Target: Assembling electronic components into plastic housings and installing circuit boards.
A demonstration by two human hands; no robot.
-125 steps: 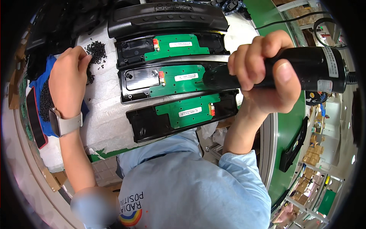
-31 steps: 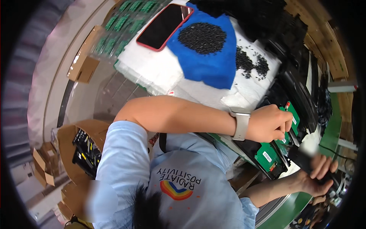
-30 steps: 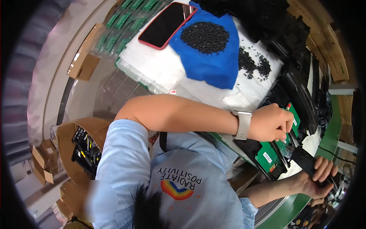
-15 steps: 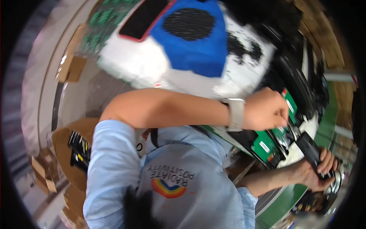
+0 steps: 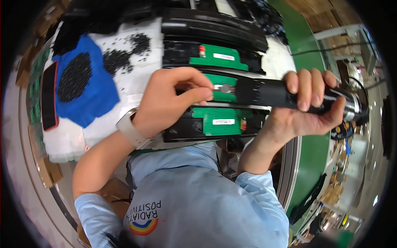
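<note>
My right hand (image 5: 308, 101) is wrapped around a black electric screwdriver (image 5: 264, 91), held level with its tip pointing left. My left hand (image 5: 173, 97), with a pale watch on the wrist, pinches thumb and forefinger together close to the driver's metal tip (image 5: 225, 89). What sits in that pinch is too small to make out. Directly below the tip lies a black housing with a green circuit board (image 5: 221, 79), partly covered by hand and tool. Similar housings with boards lie on either side, one farther (image 5: 219, 56) and one nearer (image 5: 217, 122).
Small black screws lie heaped on a blue cloth (image 5: 103, 103), with more scattered on the white sheet (image 5: 136, 89). A red-edged phone (image 5: 49, 95) rests at the cloth's left. A long black cover (image 5: 211, 27) lies beyond the housings. The green bench (image 5: 304, 165) extends right.
The view has turned, so the housings now lie in the middle. My left hand and the screwdriver in my right hand have come together over the middle board.
</note>
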